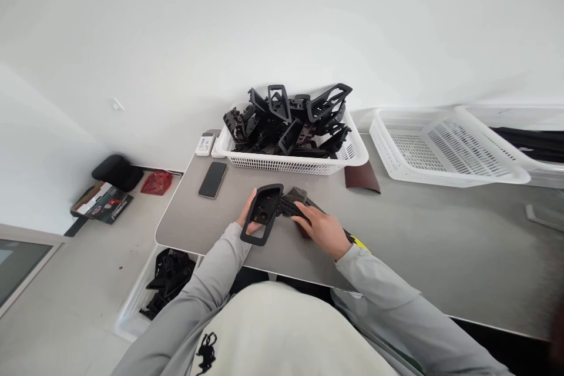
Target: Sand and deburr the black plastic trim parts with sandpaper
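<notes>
My left hand (pixel 249 214) is closed around the outer side of a black plastic frame (pixel 254 239) with a long rounded opening, tilted up above the table. Fingers of my right hand (pixel 325 230) are curled over a narrow, ribbed dark section (pixel 288 207) at the frame's right side, which looks joined to it. Close under these fingers lie crumpled brownish material (pixel 296 194) and a dark red-brown piece, partly hidden. A black-and-yellow object (pixel 360 244) shows beside my right wrist; its kind is unclear.
Behind my hands stands a white basket (pixel 286 164) heaped with black plastic parts. A phone (pixel 212 180) lies left, a brown sheet (pixel 362 177) right. Another white basket (pixel 458 179) is farther right. A bin (pixel 127 311) of black parts sits below the table's left edge.
</notes>
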`<state>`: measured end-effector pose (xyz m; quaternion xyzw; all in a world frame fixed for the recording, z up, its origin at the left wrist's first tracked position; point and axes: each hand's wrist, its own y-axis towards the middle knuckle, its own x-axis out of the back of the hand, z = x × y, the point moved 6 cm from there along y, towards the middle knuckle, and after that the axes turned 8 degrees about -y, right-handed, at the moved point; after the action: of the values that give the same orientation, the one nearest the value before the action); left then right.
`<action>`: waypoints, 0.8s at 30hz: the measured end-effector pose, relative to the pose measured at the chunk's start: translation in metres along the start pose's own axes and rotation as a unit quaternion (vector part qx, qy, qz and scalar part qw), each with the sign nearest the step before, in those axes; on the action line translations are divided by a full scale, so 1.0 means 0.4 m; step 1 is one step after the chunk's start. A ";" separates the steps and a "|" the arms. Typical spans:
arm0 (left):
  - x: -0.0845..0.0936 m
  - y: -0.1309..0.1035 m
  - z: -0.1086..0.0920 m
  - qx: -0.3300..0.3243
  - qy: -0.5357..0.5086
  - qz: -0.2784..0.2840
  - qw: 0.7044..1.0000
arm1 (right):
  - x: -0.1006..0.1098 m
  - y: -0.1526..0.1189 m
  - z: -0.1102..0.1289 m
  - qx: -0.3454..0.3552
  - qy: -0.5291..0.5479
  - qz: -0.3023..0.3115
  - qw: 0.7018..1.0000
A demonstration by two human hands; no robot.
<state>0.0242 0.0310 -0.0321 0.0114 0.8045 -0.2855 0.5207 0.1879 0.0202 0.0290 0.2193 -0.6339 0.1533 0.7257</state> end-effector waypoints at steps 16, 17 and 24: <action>0.017 -0.052 -0.075 -0.344 -0.094 -0.209 0.911 | 0.044 -0.063 0.021 -0.022 0.000 -0.107 0.994; 0.015 -0.053 -0.080 -0.353 -0.095 -0.209 0.907 | 0.045 -0.071 0.031 -0.022 -0.005 -0.106 0.994; 0.008 -0.065 -0.088 -0.389 -0.100 -0.211 0.891 | 0.050 -0.067 0.050 -0.043 -0.033 -0.057 0.997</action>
<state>-0.0146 0.0247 -0.0127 -0.3909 0.7782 -0.0524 0.4888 0.1871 -0.0141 0.0476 0.2284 -0.6502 0.0766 0.7206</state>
